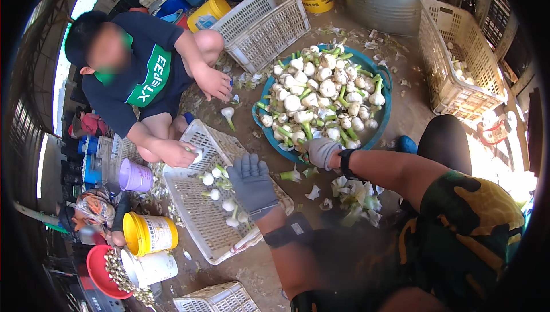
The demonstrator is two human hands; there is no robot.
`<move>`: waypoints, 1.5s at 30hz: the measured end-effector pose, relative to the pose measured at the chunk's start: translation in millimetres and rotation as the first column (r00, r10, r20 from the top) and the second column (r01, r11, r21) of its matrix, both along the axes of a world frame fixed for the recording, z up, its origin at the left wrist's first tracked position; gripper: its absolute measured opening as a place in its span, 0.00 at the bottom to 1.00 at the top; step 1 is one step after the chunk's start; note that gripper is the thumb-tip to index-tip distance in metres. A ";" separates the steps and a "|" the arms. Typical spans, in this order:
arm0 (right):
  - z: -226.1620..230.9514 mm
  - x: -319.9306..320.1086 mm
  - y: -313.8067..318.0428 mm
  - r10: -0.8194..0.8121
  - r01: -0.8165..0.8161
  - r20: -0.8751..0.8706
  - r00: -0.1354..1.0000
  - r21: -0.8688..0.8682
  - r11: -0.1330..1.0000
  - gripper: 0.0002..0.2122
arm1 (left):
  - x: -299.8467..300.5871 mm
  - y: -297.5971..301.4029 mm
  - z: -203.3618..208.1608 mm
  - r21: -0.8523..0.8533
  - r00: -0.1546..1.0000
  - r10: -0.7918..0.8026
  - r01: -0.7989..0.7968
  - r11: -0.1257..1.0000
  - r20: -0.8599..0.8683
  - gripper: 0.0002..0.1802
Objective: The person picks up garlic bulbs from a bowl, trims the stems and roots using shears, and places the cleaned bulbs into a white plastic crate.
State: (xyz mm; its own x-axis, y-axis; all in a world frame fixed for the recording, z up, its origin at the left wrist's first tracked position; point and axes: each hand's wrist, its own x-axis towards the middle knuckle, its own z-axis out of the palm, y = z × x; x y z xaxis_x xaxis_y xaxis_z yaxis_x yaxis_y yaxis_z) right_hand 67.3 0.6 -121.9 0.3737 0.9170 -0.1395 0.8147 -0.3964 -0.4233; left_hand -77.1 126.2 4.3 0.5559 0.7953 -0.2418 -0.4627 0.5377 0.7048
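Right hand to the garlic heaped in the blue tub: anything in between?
Nothing visible. The gloved right hand is at the near edge of the blue tub, right by the heaped garlic bulbs. Whether its fingers grip one, I cannot tell.

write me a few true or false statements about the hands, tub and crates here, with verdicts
1. The round tub heaped with garlic is blue. True.
2. The left hand is bare. False: it wears a grey glove.
3. The right hand is at the tub's near edge. True.
4. The crate nearest the left hand is empty. False: several garlic bulbs lie in it.
5. The left hand's fingers are extended. True.
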 end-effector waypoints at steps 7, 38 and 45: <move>-7.2 26.2 3.7 -0.275 0.274 0.012 0.961 -0.136 0.952 0.12 | 23.0 -9.4 -5.8 0.097 0.969 -0.076 0.101 0.990 -0.235 0.16; 61.9 52.3 -83.4 0.133 -0.171 0.155 0.979 0.264 0.949 0.15 | 51.7 -84.3 -28.0 0.774 0.774 0.051 0.625 0.102 -0.631 0.33; 105.1 35.1 -83.5 0.188 -0.254 0.278 0.942 0.221 0.942 0.11 | 43.8 -69.1 -49.4 0.744 0.828 -0.117 0.547 0.383 -0.549 0.32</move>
